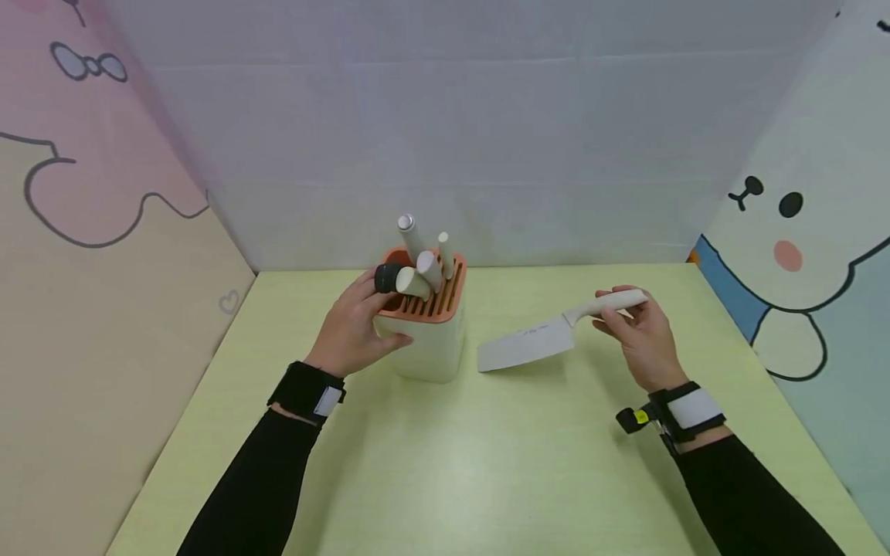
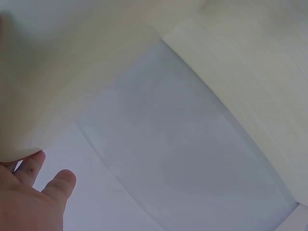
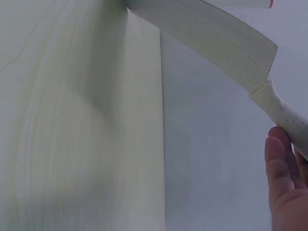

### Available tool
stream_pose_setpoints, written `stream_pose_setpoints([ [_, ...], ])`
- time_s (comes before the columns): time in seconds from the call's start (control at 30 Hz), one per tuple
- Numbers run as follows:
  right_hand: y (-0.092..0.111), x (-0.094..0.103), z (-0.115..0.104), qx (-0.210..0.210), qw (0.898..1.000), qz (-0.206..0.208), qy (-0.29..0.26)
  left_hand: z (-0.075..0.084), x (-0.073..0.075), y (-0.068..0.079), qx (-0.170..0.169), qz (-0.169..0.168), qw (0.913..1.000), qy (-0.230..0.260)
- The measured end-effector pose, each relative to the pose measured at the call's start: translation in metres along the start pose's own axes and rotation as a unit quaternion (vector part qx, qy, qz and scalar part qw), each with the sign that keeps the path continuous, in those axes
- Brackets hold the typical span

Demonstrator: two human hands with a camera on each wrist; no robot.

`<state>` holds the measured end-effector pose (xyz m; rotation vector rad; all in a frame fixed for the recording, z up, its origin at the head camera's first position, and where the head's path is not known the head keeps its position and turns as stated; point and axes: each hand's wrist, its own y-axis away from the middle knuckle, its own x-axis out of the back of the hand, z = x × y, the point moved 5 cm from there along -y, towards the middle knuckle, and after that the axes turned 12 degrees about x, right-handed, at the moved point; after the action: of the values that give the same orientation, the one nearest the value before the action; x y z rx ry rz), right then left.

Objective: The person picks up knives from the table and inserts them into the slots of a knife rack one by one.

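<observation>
A white knife block (image 1: 427,351) with an orange slotted top (image 1: 445,305) stands on the table. Several pale handles and one black-ended handle (image 1: 388,278) stick up from it. At the block's left side, my left hand (image 1: 354,328) holds it, thumb across the front and fingers by the rim near the black end. The left wrist view shows part of this hand (image 2: 33,192) against the block's pale wall (image 2: 62,96). My right hand (image 1: 640,336) pinches the white handle of a cleaver (image 1: 528,345), its blade pointing left toward the block. Whether the blade's far end touches the table I cannot tell.
The pale yellow-green table (image 1: 431,463) runs back to a plain whitish wall (image 1: 445,154). Panels with cartoon drawings flank it on the left (image 1: 104,309) and right (image 1: 820,255).
</observation>
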<state>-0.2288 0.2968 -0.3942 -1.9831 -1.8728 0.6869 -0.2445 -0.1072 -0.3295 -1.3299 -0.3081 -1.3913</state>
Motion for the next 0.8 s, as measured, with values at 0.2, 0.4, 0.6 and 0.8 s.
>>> stream_pose_setpoints([
  [0.2, -0.01, -0.01, -0.027, 0.078, 0.991, -0.014, 0.112, 0.001, 0.001, 0.001, -0.008, 0.0, 0.9999, -0.01],
  [0.4, -0.02, -0.023, -0.069, 0.164, 0.965, -0.031, 0.203, 0.001, 0.001, 0.002, -0.002, 0.001, 0.9999, -0.013],
  [0.6, -0.033, -0.038, -0.117, 0.241, 0.935, -0.03, 0.257, 0.002, 0.0, 0.001, -0.003, 0.004, 0.9999, -0.012],
  [0.8, -0.05, -0.05, -0.148, 0.313, 0.893, -0.049, 0.321, 0.002, -0.002, 0.001, -0.002, 0.004, 1.0, -0.002],
])
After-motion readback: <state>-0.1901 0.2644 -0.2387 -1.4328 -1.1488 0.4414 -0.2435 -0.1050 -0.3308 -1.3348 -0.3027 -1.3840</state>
